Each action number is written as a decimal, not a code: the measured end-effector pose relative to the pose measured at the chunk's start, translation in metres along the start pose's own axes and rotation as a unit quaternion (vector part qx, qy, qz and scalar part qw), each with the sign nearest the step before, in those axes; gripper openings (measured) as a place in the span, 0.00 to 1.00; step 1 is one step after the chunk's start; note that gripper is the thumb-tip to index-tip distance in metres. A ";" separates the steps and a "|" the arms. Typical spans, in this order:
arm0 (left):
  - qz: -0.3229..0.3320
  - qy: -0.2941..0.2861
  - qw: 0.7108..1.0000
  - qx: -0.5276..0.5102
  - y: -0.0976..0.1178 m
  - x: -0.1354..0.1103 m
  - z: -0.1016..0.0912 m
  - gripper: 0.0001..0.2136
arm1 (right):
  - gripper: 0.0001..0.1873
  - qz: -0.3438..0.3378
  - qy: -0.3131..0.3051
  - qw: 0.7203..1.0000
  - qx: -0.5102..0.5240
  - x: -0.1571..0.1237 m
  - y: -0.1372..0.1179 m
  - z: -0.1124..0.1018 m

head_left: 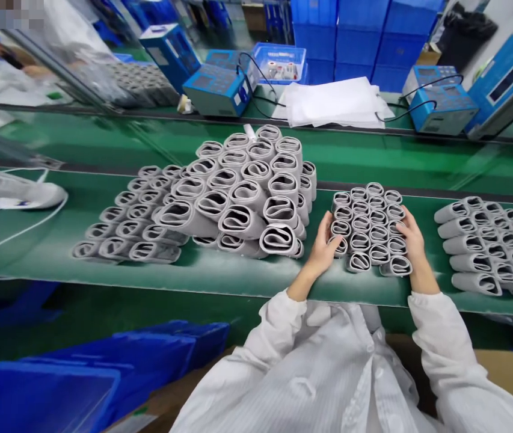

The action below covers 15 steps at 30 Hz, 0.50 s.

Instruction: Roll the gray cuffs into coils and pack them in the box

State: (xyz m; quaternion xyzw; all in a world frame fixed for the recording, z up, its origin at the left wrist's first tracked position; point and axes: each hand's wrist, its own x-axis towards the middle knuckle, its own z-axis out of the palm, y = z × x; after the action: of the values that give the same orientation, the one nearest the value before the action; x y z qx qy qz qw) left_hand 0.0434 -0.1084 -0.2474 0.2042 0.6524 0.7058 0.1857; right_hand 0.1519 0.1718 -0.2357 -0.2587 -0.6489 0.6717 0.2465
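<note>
A small stack of grey rolled cuffs (368,225) stands on the green bench (247,279) in front of me. My left hand (325,246) presses against the stack's left side, fingers curled on the cuffs. My right hand (410,236) presses against its right side in the same way. Both hands squeeze the stack between them. A large heap of the same grey cuffs (242,186) lies to the left, and a lower, flatter pile (130,225) lies further left.
Another pile of grey cuffs (486,243) lies at the right. Blue machines (218,87) (441,102) with black cables, white sheets (332,102) and a blue basket (278,60) sit on the far bench. Blue crates (80,373) stand at lower left. A white cabled device (26,192) lies at the left.
</note>
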 end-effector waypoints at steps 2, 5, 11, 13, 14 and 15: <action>0.041 0.043 0.996 0.066 0.006 0.003 0.000 0.33 | 0.49 0.009 0.012 1.000 0.018 -0.001 -0.001 0.001; 0.158 0.098 0.965 0.186 0.022 0.000 0.005 0.24 | 0.48 0.018 0.032 0.999 0.023 -0.002 -0.005 0.002; 0.230 0.007 0.958 0.170 0.046 -0.028 0.037 0.25 | 0.46 0.012 0.037 0.999 0.003 0.001 -0.014 0.000; 0.173 -0.012 0.978 0.118 0.044 -0.023 0.051 0.32 | 0.45 0.017 0.024 1.000 -0.008 0.007 -0.015 -0.001; 0.153 -0.021 0.984 0.094 0.041 -0.017 0.057 0.37 | 0.45 0.016 0.020 1.000 -0.014 0.012 -0.015 -0.002; 0.141 -0.028 0.987 0.076 0.039 -0.009 0.061 0.41 | 0.45 0.012 0.019 1.000 -0.018 0.018 -0.015 -0.002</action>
State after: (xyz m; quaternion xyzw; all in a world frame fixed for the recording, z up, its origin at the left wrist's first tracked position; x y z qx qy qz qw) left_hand 0.0833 -0.0646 -0.2051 0.3274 0.6637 0.6670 0.0865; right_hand 0.1393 0.1860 -0.2214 -0.2831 -0.6530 0.6579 0.2460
